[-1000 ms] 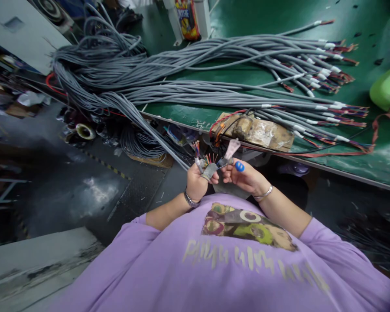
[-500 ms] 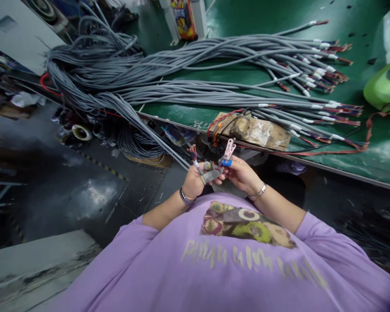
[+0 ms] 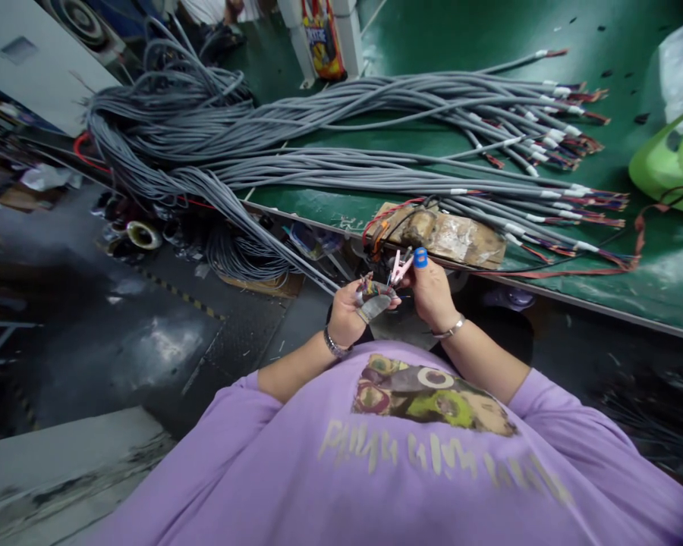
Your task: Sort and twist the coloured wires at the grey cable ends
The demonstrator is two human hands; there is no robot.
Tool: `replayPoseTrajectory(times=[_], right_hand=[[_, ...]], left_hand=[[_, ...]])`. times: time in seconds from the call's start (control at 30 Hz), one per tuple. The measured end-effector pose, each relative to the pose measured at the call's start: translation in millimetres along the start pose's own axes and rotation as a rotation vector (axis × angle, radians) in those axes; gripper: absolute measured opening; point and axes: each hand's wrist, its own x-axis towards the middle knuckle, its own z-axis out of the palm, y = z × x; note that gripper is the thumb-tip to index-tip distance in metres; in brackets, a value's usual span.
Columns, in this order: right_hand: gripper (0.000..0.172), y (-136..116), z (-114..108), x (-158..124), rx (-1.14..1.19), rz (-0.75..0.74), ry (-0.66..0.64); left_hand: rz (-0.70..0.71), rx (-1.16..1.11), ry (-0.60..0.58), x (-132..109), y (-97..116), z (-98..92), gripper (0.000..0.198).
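Note:
My left hand (image 3: 348,312) is closed round the stripped end of a grey cable (image 3: 369,288), its coloured wires bunched at the fingers. Grey covers (image 3: 374,306) sit on some of its fingertips. Just to the right, my right hand (image 3: 432,294) has its thumb raised, with a blue band (image 3: 420,258) round it. A pink clothes peg (image 3: 399,270) lies against its curled fingers, tilted, its lower end close to the wires. The right fingertips are partly hidden behind the thumb and peg.
Bundled grey cables (image 3: 296,114) stretch over the green table (image 3: 444,38), with stripped ends at the right. A taped wooden block (image 3: 461,235) lies at the table's front edge. A green basket (image 3: 668,163) stands far right. Coiled cable (image 3: 244,254) sits below the table.
My right hand has drawn slightly right and away from the wires, its thumb now upright. The pink peg has tilted and its arms look wider apart. The wires in my left hand have turned.

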Motion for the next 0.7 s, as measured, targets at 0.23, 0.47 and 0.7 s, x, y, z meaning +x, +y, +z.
replayPoseTrajectory(times=[0.23,0.47,0.7], right_hand=[[0.056,-8.8,11.6,4.0,0.354,0.345,-0.027],[0.056,-9.1,9.6,-0.3,0.385,0.414,-0.053],[0.056,-2.0,-10.6,-5.3,0.387,0.507,-0.056]], left_hand=[[-0.007,0.033,-0.047,-0.2,-4.3,-1.8,0.03],[-0.042,0.026,-0.017,-4.1,-6.7,-4.0,0.034],[-0.164,0.016,-0.033,-10.4,-3.9,-17.4,0.039]])
